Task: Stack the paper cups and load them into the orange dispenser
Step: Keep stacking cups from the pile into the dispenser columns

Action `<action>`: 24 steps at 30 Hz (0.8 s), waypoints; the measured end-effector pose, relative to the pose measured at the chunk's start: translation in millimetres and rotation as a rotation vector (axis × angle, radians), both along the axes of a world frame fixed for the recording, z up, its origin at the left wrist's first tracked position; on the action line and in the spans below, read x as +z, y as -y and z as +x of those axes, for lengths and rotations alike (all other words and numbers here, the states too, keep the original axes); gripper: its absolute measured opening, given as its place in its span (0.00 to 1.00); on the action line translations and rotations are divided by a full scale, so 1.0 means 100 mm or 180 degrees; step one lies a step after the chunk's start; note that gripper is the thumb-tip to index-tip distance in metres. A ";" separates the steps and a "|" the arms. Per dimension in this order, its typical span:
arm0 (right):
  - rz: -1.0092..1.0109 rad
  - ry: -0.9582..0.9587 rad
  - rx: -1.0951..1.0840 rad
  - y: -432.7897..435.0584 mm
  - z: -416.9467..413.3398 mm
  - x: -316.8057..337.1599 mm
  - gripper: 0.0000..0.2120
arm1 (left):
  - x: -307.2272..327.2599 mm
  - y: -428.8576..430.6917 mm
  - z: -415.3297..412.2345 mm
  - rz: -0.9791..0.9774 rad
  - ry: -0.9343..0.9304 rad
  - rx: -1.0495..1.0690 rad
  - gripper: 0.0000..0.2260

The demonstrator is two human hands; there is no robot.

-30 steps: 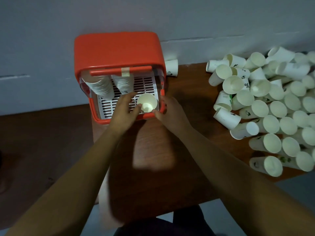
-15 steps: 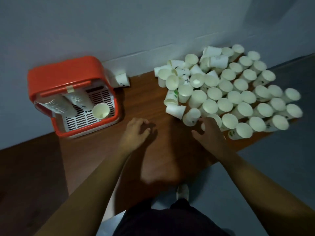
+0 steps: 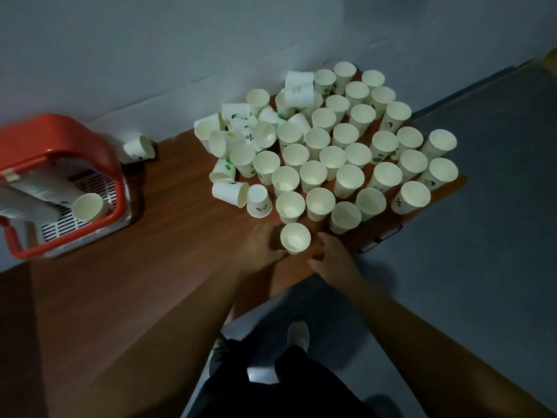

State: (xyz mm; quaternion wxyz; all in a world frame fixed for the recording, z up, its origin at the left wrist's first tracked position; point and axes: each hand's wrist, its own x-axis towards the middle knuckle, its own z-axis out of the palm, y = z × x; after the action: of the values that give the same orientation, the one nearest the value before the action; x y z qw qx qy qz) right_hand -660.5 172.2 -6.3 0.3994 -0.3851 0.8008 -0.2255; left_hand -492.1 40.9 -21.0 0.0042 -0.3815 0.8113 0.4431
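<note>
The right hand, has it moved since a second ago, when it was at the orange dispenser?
Yes. The right hand has left the orange plastic dispenser and now sits beside an upright white paper cup at the near edge of the cup pile.

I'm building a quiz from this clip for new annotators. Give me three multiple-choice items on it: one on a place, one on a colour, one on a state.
1. Where does the nearest upright white paper cup stand?
A. Between the two hands
B. Inside the dispenser
C. On the floor

2. What colour is the plastic cup dispenser?
A. Blue
B. Orange
C. Green

3. How does the lone white paper cup by the wall, next to the dispenser, lie?
A. Upright
B. Upside down
C. On its side

Answers:
1 A: the left hand and right hand flank it on the brown wooden table.
2 B: its shell and frame are orange.
3 C: its mouth faces sideways.
</note>
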 end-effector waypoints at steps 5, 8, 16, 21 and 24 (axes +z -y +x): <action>-0.0115 0.0827 -0.0056 0.07 -0.04 -0.26 0.25 | -0.33 -0.12 -0.26 -0.0106 0.0081 0.0045 0.37; -0.0075 0.1312 -0.0151 0.11 -0.09 -0.22 0.25 | -0.33 -0.23 -0.38 -0.0293 0.0047 0.0283 0.35; -0.0894 -0.0746 -0.0214 -0.06 -0.59 -0.12 0.26 | -0.27 -0.30 -0.34 -0.0268 -0.0138 0.0743 0.31; -0.0676 -0.1860 0.0189 0.16 -0.86 -0.19 0.39 | -0.32 -0.22 -0.33 -0.0079 -0.0190 0.0717 0.29; -0.0246 -0.2167 0.0684 0.25 -0.93 -0.29 0.43 | -0.56 -0.11 -0.28 0.0143 -0.0109 0.0565 0.29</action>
State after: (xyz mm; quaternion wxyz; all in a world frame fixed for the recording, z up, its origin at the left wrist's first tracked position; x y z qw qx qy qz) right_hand -753.3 146.8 -35.3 0.1163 -0.5350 0.8338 -0.0711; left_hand -520.0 52.3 -76.8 -0.0404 -0.4441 0.7641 0.4662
